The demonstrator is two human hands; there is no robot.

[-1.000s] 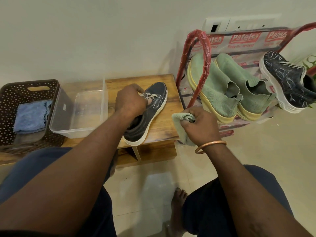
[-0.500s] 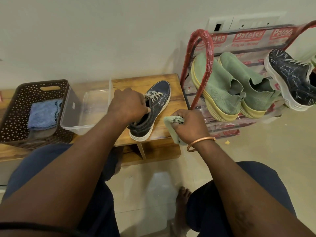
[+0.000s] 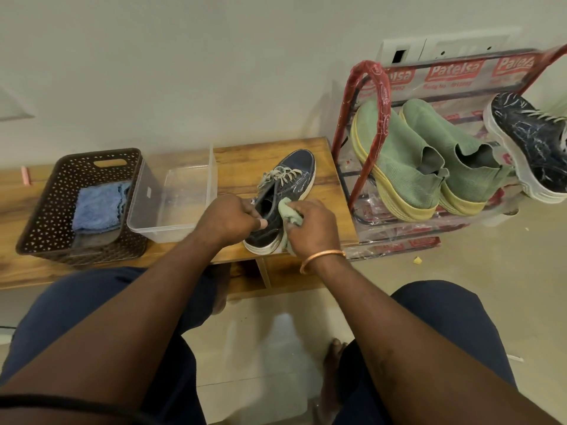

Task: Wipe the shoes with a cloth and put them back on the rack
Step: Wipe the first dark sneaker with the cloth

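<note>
While my left hand (image 3: 228, 220) grips the heel collar of the dark blue sneaker (image 3: 291, 179), pinching its edge, my right hand (image 3: 313, 228) clutches a bunched green cloth (image 3: 288, 211) and presses it against the shoe's side near the heel. The sneaker stands on the wooden worktop (image 3: 242, 157), toe toward the wall, pale laces loose. Just to its left sits a clear plastic box (image 3: 184, 191), and beside that a brown perforated basket (image 3: 46, 216) holding a folded blue cloth (image 3: 98, 207). To my right the red rack (image 3: 372, 96) stands just beside the worktop's end, with a pair of green slip-on shoes (image 3: 408, 161) and one dark white-soled shoe (image 3: 527, 139) resting on it. A copper bangle (image 3: 322, 259) circles my right wrist.
</note>
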